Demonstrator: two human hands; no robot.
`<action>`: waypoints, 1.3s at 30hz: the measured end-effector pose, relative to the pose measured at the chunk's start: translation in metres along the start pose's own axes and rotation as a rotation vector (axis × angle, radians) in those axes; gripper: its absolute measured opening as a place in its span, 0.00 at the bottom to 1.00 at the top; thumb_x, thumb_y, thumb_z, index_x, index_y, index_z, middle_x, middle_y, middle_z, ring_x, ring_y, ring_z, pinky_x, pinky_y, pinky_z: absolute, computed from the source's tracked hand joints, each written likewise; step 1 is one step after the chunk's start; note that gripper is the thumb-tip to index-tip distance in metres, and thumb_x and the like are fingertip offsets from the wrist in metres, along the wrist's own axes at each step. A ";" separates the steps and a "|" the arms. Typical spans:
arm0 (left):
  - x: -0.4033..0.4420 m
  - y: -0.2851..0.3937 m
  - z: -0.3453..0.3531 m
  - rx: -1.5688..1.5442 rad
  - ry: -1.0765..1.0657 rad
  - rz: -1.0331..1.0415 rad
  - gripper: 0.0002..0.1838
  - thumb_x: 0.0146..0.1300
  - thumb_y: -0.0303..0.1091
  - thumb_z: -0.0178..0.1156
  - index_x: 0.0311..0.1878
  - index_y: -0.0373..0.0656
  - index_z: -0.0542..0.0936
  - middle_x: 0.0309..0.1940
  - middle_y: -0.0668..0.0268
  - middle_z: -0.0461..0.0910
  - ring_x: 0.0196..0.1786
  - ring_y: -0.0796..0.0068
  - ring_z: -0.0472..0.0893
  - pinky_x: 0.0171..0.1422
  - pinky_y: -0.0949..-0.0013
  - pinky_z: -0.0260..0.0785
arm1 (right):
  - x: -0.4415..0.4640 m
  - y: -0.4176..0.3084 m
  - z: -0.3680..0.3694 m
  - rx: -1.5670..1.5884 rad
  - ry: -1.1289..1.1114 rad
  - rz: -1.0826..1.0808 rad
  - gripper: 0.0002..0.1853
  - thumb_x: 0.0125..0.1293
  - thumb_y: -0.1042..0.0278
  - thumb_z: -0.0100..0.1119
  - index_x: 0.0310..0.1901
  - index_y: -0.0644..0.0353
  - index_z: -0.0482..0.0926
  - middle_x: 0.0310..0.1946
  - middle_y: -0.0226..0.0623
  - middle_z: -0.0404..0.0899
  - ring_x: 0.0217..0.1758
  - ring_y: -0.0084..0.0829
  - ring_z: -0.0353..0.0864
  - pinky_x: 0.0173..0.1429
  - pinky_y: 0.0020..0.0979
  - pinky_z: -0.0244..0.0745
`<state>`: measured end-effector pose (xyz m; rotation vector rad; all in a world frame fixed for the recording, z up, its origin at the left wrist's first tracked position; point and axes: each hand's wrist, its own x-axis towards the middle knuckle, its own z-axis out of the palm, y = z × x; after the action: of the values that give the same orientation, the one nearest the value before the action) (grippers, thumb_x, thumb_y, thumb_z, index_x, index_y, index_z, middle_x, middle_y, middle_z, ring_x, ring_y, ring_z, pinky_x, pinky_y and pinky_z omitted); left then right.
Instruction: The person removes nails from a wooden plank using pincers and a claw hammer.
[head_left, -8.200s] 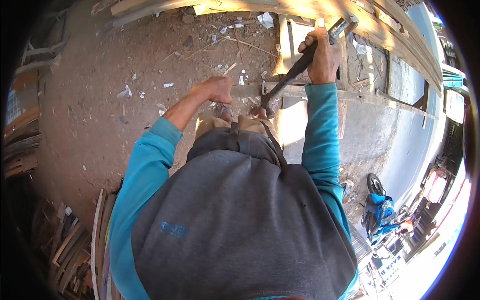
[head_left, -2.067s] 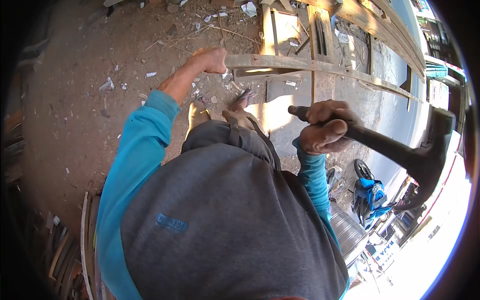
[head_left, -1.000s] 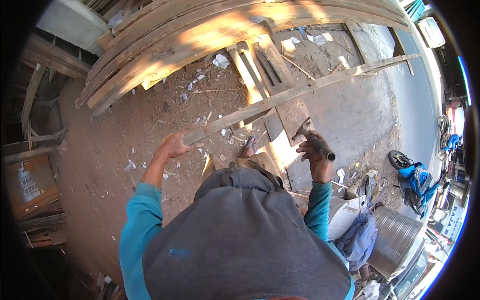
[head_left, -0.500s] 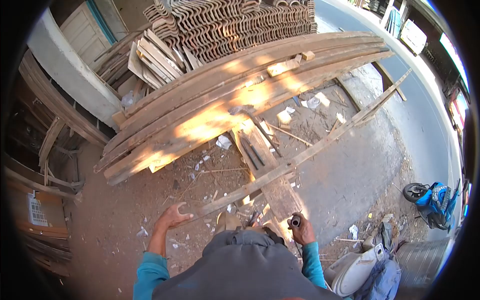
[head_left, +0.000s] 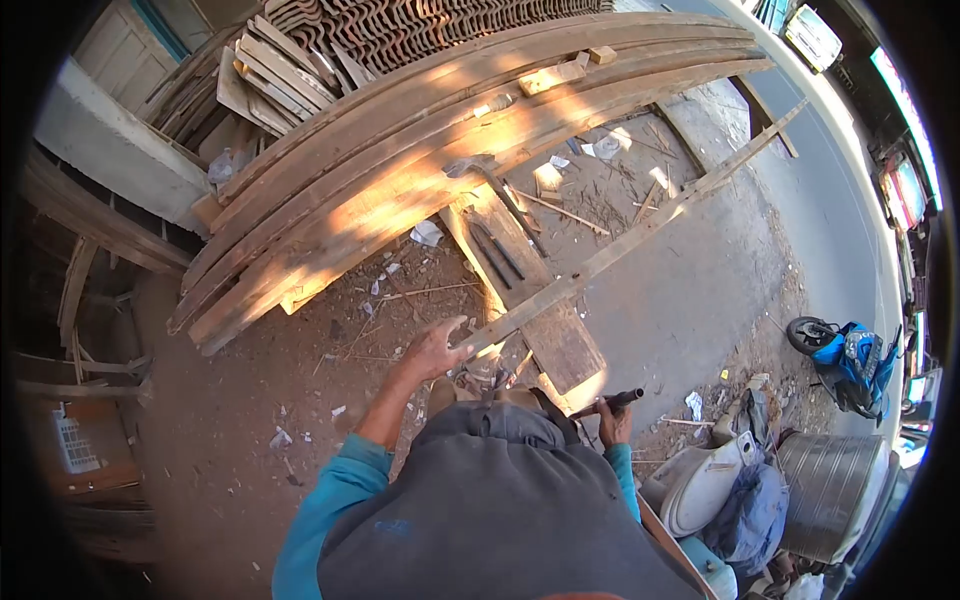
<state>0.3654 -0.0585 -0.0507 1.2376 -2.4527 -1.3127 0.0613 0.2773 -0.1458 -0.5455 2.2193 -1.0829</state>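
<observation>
My left hand is at the near end of a long narrow wooden strip, thumb and fingers curved about it. The strip's very end is hidden behind my hand and forearm. The strip lies across a short wide plank. In my right hand is a dark rod-like tool with a thicker round end, pointing right; its exact kind cannot be made out. On the plank lie two dark metal bars, with a longer curved-headed dark tool beside them.
Long thick beams cross ahead, with small wood blocks on top. Stacked roof tiles and leaning boards stand behind. A blue motorbike is at right. Nearer are a white toilet bowl and a metal drum. Scraps litter the ground.
My left hand has moved forward and right onto the strip's near end. My right hand has turned its tool sideways. The view has tilted, shifting the scene upward; the strip appears still.
</observation>
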 end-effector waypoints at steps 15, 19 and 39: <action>0.018 0.012 0.040 0.073 0.235 0.027 0.31 0.61 0.38 0.71 0.65 0.35 0.76 0.60 0.46 0.79 0.63 0.45 0.78 0.69 0.51 0.70 | 0.000 0.113 -0.044 0.063 0.191 0.253 0.15 0.56 0.69 0.66 0.44 0.66 0.81 0.36 0.43 0.85 0.40 0.37 0.85 0.50 0.38 0.80; 0.037 0.057 0.082 0.233 0.517 0.049 0.32 0.59 0.38 0.72 0.66 0.38 0.76 0.61 0.50 0.77 0.67 0.47 0.75 0.72 0.45 0.65 | 0.039 0.129 -0.070 0.034 0.104 0.327 0.21 0.62 0.53 0.72 0.36 0.68 0.83 0.30 0.41 0.85 0.35 0.34 0.84 0.44 0.38 0.80; 0.078 0.146 0.168 0.307 0.532 -0.297 0.51 0.60 0.51 0.71 0.79 0.33 0.58 0.81 0.41 0.51 0.84 0.37 0.47 0.83 0.35 0.39 | 0.245 0.124 -0.203 -0.486 -0.159 0.047 0.29 0.64 0.41 0.71 0.20 0.60 0.79 0.16 0.34 0.78 0.20 0.26 0.75 0.28 0.38 0.69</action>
<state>0.1527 0.0410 -0.0702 1.7976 -2.1811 -0.5387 -0.2670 0.3180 -0.2296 -0.7478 2.3376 -0.4489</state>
